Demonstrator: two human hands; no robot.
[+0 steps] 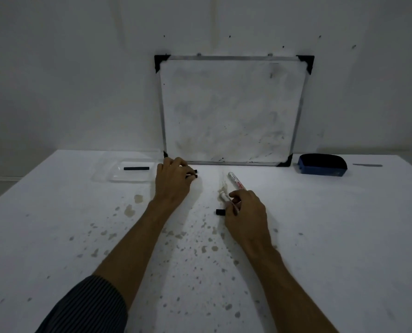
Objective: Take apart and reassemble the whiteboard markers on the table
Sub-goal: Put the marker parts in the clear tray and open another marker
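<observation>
My left hand point(173, 180) rests on the table with its fingers closed around a small black marker part point(195, 176) that sticks out to the right. My right hand point(244, 211) grips a white marker barrel point(224, 197), whose open end points up and left. A black cap point(220, 212) lies on the table just left of my right hand. Another white marker barrel point(235, 180) with red print lies free on the table beyond my right hand. A black ink stick point(136, 168) lies in a clear plastic tray point(118, 176) at the left.
A small whiteboard point(231, 111) leans against the wall at the back of the table. A blue eraser point(322, 165) sits to its right, with a thin grey strip point(367, 165) farther right. The white tabletop point(56, 224) is speckled with stains.
</observation>
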